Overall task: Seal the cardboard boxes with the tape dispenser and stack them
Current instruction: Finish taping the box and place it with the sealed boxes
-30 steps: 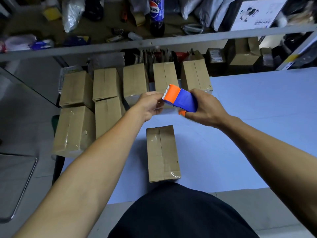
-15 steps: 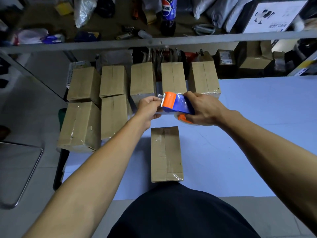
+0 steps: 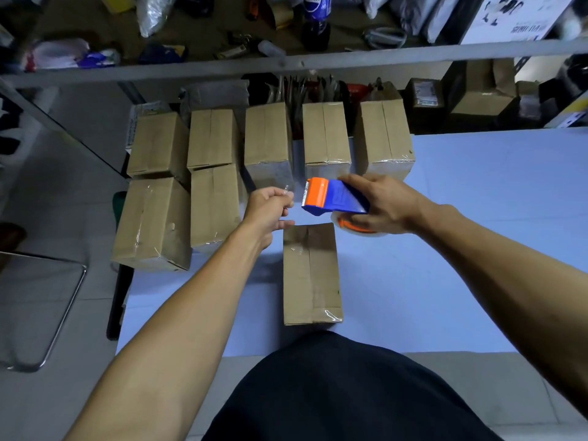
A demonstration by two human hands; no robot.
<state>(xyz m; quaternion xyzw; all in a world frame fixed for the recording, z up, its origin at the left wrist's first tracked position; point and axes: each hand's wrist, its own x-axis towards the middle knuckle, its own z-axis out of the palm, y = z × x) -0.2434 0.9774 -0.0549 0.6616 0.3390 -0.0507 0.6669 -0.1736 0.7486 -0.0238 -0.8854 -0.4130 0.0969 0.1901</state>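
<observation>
The right hand (image 3: 386,206) hides most of the tape roll (image 3: 359,229).

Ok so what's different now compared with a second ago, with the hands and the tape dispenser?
The left hand has drawn back from the tape dispenser, pinching the clear tape end and opening a gap. The right hand still grips the dispenser, a little to the right. The box in front and the boxes behind stayed put.

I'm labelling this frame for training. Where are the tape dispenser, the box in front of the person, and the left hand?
tape dispenser (image 3: 337,198): head view, on its blue body.
box (image 3: 311,275): head view, on its top face.
left hand (image 3: 269,210): head view, on the back of the hand.
</observation>
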